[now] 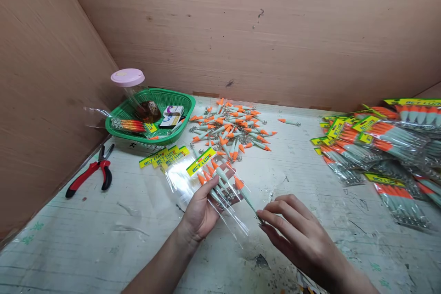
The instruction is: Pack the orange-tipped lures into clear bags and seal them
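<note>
My left hand [203, 209] grips a clear plastic bag [206, 179] with a yellow label, with several orange-tipped squid lures inside it. My right hand [296, 229] pinches the hook end of one lure [245, 195], whose orange tip points into the bag's open end. A loose pile of the same lures [230, 131] lies just beyond on the table. Empty labelled bags [165, 158] lie to the left of the held bag.
A green basket [182, 101] at the back left holds a pink-lidded jar [128, 78] and small items. Red-handled pliers [91, 172] lie near the left wall. Filled lure packets [379, 147] are heaped at the right. Wooden walls enclose the back and left.
</note>
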The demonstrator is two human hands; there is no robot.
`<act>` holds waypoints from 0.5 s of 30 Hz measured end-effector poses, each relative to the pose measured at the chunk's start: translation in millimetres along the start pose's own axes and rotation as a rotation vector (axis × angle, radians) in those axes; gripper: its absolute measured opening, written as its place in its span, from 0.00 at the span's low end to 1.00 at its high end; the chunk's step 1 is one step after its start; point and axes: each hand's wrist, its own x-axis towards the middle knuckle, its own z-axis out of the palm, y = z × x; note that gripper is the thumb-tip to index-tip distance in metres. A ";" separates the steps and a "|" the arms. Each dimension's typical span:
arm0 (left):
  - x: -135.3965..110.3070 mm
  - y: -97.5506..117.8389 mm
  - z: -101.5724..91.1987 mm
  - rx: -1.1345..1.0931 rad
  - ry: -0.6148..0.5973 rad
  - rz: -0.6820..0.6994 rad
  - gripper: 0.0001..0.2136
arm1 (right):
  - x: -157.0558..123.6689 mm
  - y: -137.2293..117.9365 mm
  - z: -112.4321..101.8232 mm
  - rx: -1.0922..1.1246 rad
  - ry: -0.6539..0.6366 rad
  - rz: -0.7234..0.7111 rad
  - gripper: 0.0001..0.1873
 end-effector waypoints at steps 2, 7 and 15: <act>-0.7 0.1 0.8 0.014 -0.003 -0.018 0.24 | -1.1 1.4 -1.8 0.047 0.000 0.001 0.13; -1.6 -0.9 2.0 0.030 -0.017 -0.025 0.23 | -4.3 6.7 -6.8 0.142 -0.004 0.057 0.15; -2.1 -1.5 0.9 0.058 -0.011 -0.006 0.22 | -1.4 -0.5 -7.6 -0.083 0.091 -0.034 0.15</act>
